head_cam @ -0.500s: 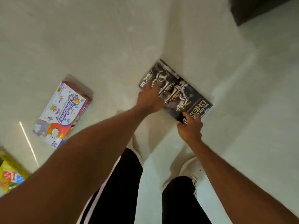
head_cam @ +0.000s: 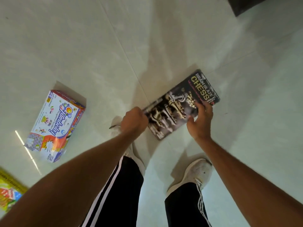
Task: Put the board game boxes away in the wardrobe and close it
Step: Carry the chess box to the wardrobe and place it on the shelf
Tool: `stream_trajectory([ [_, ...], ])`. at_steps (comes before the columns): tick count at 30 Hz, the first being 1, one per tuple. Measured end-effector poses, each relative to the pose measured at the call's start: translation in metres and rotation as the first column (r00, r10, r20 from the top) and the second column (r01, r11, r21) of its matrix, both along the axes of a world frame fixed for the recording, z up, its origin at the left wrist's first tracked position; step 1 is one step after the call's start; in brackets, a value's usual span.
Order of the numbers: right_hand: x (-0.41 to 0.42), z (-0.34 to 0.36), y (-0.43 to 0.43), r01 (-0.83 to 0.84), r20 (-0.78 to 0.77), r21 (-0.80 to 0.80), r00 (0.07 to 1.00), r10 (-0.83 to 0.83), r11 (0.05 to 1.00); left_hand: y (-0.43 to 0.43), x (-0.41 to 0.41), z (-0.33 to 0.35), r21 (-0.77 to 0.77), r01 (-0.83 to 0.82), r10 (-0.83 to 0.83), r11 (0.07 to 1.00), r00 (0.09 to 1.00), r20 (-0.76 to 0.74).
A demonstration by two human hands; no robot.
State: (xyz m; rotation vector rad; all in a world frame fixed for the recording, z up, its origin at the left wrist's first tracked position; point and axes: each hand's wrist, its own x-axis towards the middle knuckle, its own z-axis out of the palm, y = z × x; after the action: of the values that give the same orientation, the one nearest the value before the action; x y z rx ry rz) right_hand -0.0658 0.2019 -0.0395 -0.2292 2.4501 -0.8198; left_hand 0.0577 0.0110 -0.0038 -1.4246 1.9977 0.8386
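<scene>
Both hands on the chess box, held above the pale floor in front of the legs. Left hand clamped on the near-left short edge, fingers curled tight round it and mostly hidden behind the knuckles. Right hand on the long right side, fingers spread narrow over the printed lid, thumb apparently underneath though hidden. Gripped at two spots well apart, probably because a flat, wide box tips and twists from one corner; a two-sided hold keeps it level and the lid shut. Box tilted, title end pointing away and to the right, its image blurred, so judged to be mid-lift rather than resting. Whether a corner touches the floor: cannot tell. Tambola box lying flat on the floor well to the left, untouched, plastic wrap catching the light. Yellow box at the bottom-left corner, cut off by the frame, also on the floor. White shoes planted either side below the chess box, stance wide for bending down. No wardrobe in view; only a dark shape at the top right, unidentifiable. Task judged early: one box in hand, two left to collect, nothing stowed, door not yet closed.
</scene>
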Motion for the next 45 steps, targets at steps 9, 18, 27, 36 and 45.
stream_trajectory([
  [9, -0.006, -0.008, -0.022, 0.557, 0.198, 0.305, 0.756, -0.624, 0.772, 0.021, -0.078, -0.015, 0.468, -0.011, 0.084, 0.883, 0.987, -0.137],
  [18, -0.024, 0.032, -0.011, 0.366, 0.388, 0.125, 0.838, -0.385, 0.922, 0.040, -0.056, 0.027, 0.646, -0.304, 0.505, 0.700, 0.850, -0.148],
  [27, -0.013, 0.302, -0.090, 0.022, 0.422, -0.142, 0.906, 0.040, 0.990, -0.035, 0.000, 0.302, 0.624, -0.491, 0.763, 0.608, 0.579, -0.288],
  [36, 0.059, 0.598, -0.181, -0.397, 0.403, -0.243, 0.789, 0.464, 0.885, -0.091, 0.131, 0.601, 0.592, -0.637, 0.861, 0.493, 0.263, -0.435],
  [45, 0.187, 0.720, -0.326, -0.746, 0.249, -0.245, 0.570, 0.783, 0.620, -0.147, 0.285, 0.702, 0.648, -0.717, 0.863, 0.257, -0.132, -0.488],
])
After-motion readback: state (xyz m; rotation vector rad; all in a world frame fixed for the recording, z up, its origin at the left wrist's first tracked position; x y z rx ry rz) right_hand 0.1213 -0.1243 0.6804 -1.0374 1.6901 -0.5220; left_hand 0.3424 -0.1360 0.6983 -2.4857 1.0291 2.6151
